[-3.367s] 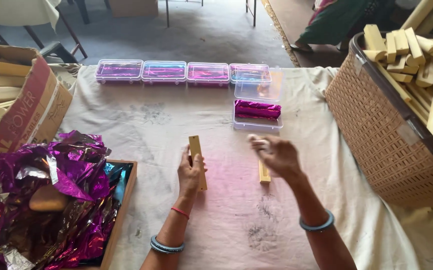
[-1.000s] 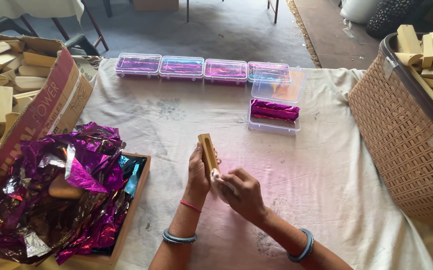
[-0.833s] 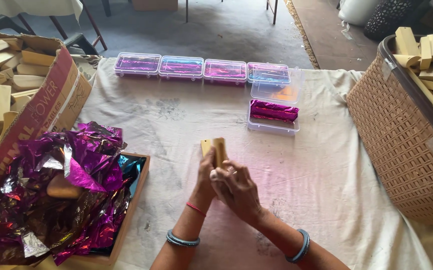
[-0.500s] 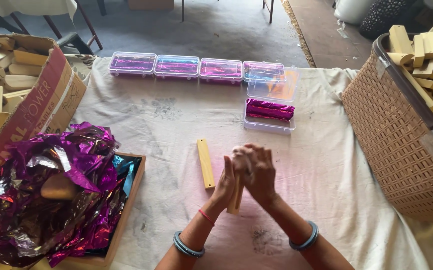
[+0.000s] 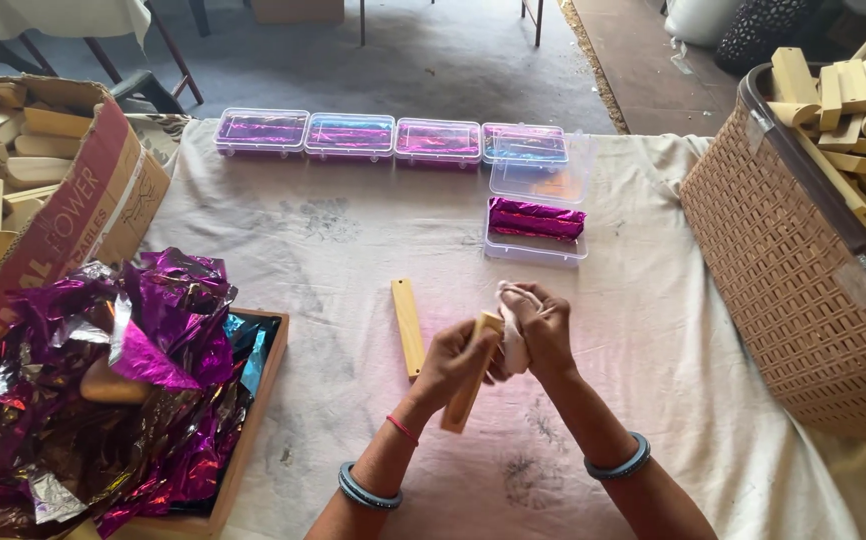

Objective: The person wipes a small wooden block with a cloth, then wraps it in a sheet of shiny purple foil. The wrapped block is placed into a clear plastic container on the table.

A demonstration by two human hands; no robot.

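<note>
Packing workshop: wooden-block basket [image 5: 803, 250], foil-filled boxes [image 5: 353, 135].

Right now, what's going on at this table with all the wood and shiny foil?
A person's left hand holds a pale wooden stick tilted above the cloth-covered table, while the right hand presses a small white cloth against its upper end. A second stick lies flat beside them. An open clear box holds a purple foil-wrapped piece; closed ones line the far edge. Crumpled foil fills a tray on the left.
</note>
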